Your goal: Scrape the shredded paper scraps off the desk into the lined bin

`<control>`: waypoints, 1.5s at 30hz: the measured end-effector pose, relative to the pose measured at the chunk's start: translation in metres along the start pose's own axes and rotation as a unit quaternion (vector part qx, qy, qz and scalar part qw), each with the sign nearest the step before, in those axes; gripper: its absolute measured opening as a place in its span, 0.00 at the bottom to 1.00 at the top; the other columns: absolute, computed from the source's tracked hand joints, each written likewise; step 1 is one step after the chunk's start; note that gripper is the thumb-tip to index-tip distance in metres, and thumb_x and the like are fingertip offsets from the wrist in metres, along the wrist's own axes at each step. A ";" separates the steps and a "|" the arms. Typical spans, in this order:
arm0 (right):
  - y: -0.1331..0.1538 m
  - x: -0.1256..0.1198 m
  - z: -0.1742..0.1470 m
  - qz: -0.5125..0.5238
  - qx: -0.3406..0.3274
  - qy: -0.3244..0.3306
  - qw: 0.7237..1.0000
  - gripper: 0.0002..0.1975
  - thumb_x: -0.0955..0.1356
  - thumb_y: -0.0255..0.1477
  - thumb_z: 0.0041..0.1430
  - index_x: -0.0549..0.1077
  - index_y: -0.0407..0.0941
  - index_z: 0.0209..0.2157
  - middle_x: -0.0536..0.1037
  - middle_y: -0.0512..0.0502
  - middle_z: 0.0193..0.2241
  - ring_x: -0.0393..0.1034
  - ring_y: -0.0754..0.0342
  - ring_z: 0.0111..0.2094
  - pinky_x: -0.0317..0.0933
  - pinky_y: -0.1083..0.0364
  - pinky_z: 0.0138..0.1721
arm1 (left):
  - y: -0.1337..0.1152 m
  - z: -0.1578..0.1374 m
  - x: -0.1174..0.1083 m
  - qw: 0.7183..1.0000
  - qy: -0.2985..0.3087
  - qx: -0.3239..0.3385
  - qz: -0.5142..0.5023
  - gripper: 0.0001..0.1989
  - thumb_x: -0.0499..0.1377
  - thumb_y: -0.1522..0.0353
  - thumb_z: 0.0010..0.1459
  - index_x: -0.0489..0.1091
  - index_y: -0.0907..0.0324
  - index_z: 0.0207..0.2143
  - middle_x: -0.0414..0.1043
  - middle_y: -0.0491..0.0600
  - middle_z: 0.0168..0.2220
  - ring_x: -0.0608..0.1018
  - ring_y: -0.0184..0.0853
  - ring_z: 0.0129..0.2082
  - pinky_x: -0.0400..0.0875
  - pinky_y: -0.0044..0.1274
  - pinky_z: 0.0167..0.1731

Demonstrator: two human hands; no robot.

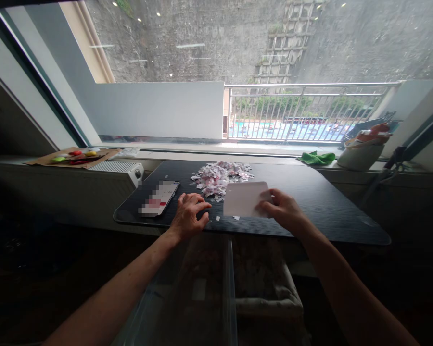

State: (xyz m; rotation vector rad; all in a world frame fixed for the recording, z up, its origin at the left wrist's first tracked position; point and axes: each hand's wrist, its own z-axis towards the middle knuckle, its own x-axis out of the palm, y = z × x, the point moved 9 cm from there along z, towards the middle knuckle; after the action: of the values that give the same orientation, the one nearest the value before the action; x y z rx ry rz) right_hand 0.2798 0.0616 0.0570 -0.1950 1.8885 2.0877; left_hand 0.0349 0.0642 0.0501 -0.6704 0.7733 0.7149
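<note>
A pale sheet of paper is pinched at its right edge by my right hand, held just above the dark table. Behind it lies a heap of small torn paper pieces, partly hidden by the sheet. My left hand hovers at the table's front edge with fingers curved and apart, holding nothing. Left of that hand a phone with a lit screen lies flat. A few loose scraps sit near the front edge, between my hands.
Below the table are a clear plastic bin and a container with a pale rim. A radiator stands at left, with a brown board on the sill. On the right sill are a green cloth and a pale pot.
</note>
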 end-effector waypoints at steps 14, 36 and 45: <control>-0.040 -0.064 0.005 0.030 0.067 -0.029 0.997 0.10 0.70 0.28 0.44 0.74 0.44 0.33 0.79 0.49 0.23 0.71 0.57 0.21 0.61 0.60 0.18 | 0.000 0.000 -0.001 1.000 -0.012 0.005 -0.012 0.12 0.54 0.68 0.52 0.75 0.56 0.37 0.71 0.50 0.39 0.70 0.43 0.49 0.46 0.44 0.59; -0.023 0.010 0.027 0.129 0.039 0.115 0.984 0.14 0.74 0.25 0.39 0.74 0.43 0.33 0.81 0.51 0.27 0.75 0.57 0.28 0.69 0.58 0.33 | 0.001 -0.001 -0.003 1.000 -0.017 0.017 -0.004 0.12 0.53 0.67 0.54 0.75 0.55 0.37 0.72 0.50 0.39 0.70 0.43 0.48 0.50 0.43 0.57; -0.045 -0.059 0.012 0.116 0.102 0.053 0.987 0.14 0.73 0.23 0.38 0.76 0.44 0.33 0.82 0.51 0.28 0.75 0.56 0.29 0.68 0.59 0.32 | 0.002 -0.001 0.000 1.000 -0.013 0.020 -0.001 0.12 0.54 0.67 0.53 0.75 0.55 0.37 0.72 0.50 0.39 0.70 0.43 0.49 0.49 0.43 0.58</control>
State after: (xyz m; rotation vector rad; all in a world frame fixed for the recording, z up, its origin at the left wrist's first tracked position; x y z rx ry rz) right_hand 0.3512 0.0683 0.0345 -0.0401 2.2692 2.0419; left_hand 0.0328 0.0647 0.0492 -0.6247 0.7608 0.7039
